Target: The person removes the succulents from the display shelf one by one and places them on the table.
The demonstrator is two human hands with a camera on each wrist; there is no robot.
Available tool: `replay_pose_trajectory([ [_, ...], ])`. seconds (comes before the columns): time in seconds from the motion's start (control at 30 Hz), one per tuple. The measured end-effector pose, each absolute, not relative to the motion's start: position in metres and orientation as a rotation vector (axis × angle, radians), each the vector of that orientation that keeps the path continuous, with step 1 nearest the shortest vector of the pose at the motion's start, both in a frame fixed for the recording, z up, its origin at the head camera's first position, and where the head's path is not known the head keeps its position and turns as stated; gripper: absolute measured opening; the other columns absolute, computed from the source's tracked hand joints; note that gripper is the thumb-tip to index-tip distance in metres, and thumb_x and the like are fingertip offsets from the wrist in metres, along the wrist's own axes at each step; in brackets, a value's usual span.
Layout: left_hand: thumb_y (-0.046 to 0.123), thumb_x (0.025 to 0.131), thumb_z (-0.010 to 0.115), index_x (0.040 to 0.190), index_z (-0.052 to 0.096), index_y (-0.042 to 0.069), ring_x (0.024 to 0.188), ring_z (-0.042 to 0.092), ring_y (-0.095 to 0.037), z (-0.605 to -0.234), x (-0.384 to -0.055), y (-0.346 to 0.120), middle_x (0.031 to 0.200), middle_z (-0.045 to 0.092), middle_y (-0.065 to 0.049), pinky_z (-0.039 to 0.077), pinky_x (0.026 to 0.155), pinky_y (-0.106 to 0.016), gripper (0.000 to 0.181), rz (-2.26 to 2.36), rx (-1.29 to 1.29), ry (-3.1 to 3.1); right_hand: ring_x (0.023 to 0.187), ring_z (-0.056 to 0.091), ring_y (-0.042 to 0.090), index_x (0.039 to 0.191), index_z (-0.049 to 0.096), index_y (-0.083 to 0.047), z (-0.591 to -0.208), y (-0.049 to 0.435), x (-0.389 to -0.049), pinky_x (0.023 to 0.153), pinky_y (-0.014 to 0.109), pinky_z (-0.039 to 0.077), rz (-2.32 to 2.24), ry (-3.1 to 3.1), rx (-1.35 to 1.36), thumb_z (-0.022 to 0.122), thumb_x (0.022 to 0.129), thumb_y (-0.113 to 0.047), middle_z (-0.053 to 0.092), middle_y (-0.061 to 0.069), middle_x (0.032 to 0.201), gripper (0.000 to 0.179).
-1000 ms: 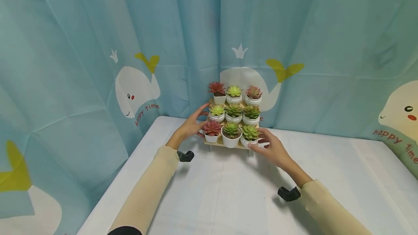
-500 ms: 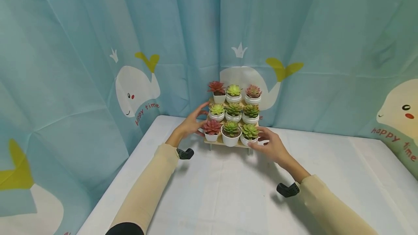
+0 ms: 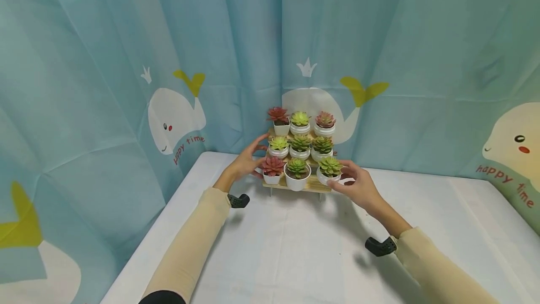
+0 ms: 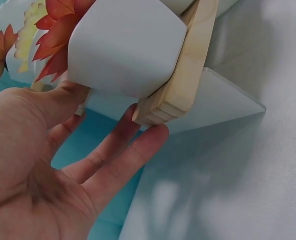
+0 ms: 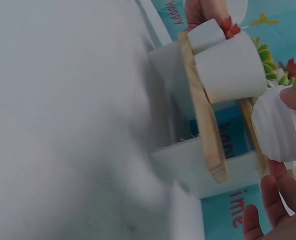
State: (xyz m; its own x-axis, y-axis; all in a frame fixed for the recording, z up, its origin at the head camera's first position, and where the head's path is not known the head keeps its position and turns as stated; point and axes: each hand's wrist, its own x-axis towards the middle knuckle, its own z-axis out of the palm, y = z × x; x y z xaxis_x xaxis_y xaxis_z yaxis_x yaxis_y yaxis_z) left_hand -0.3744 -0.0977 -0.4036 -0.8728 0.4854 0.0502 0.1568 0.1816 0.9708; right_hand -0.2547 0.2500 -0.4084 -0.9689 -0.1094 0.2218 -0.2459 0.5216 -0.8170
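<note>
A three-tier wooden stand with white legs holds rows of small potted succulents. My right hand grips a green succulent in a white ribbed pot between thumb and fingers; in the right wrist view the ribbed pot is off the lowest shelf. At the stand's left side is my left hand. Its spread, fairly straight fingers touch the shelf's end in the left wrist view, and its thumb lies beside the red succulent's white pot.
On the lowest shelf a green succulent in a round white pot stands beside the red succulent. More succulents fill the two upper shelves. A blue curtain with whale prints hangs close behind. White cloth covers the table.
My right hand has moved slightly right with the green succulent, away from its spot at the shelf's right end. My left hand stays at the stand's left side.
</note>
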Motion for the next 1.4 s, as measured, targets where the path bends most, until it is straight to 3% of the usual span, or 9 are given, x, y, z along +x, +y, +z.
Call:
replay_pose_trajectory([
  [0.13,0.0,0.107,0.052,0.163,0.023,0.039,0.118,0.059,-0.05,-0.405,-0.374,-0.099,0.159,0.032,-0.016,0.061,0.071,-0.059,0.075,1.74,0.609,2.2,0.114,0.06,0.032,0.148,0.05,-0.006,-0.403,0.255,-0.253,0.095,0.045,0.052,1.428,-2.6,0.313,0.08,0.093,-0.03,0.061,0.023,0.136,0.067],
  [0.33,0.0,0.107,0.052,0.164,0.023,0.038,0.114,0.062,-0.048,-0.405,-0.374,-0.099,0.159,0.032,-0.017,0.059,0.075,-0.063,0.074,1.739,0.62,2.2,0.11,0.06,0.03,0.147,0.052,-0.009,-0.399,0.261,-0.25,0.089,0.035,0.053,1.41,-2.583,0.288,0.081,0.092,-0.029,0.063,0.02,0.132,0.066],
  [0.57,-0.002,0.106,0.052,0.163,0.024,0.04,0.122,0.057,-0.048,-0.403,-0.374,-0.098,0.159,0.033,-0.016,0.058,0.076,-0.065,0.075,1.733,0.618,2.208,0.107,0.06,0.032,0.144,0.055,-0.011,-0.398,0.267,-0.252,0.084,0.029,0.052,1.395,-2.58,0.262,0.082,0.091,-0.03,0.065,0.02,0.129,0.063],
  [0.87,-0.001,0.106,0.052,0.163,0.023,0.039,0.118,0.059,-0.05,-0.402,-0.373,-0.098,0.159,0.032,-0.016,0.059,0.075,-0.064,0.075,1.733,0.613,2.206,0.111,0.059,0.034,0.146,0.051,-0.01,-0.397,0.283,-0.256,0.081,0.032,0.052,1.382,-2.588,0.203,0.081,0.091,-0.035,0.062,0.021,0.134,0.067],
  [1.07,-0.003,0.106,0.052,0.164,0.023,0.037,0.127,0.053,-0.048,-0.405,-0.375,-0.098,0.158,0.033,-0.018,0.06,0.072,-0.06,0.076,1.739,0.63,2.209,0.119,0.056,0.036,0.152,0.044,-0.009,-0.4,0.297,-0.259,0.081,0.032,0.052,1.383,-2.601,0.111,0.079,0.092,-0.039,0.056,0.023,0.142,0.075],
  [1.4,-0.002,0.106,0.053,0.163,0.024,0.041,0.127,0.053,-0.047,-0.406,-0.378,-0.098,0.158,0.034,-0.015,0.061,0.072,-0.058,0.076,1.739,0.616,2.199,0.125,0.054,0.042,0.155,0.04,-0.005,-0.41,0.319,-0.27,0.077,0.017,0.048,1.398,-2.584,0.01,0.079,0.092,-0.04,0.05,0.028,0.147,0.082],
])
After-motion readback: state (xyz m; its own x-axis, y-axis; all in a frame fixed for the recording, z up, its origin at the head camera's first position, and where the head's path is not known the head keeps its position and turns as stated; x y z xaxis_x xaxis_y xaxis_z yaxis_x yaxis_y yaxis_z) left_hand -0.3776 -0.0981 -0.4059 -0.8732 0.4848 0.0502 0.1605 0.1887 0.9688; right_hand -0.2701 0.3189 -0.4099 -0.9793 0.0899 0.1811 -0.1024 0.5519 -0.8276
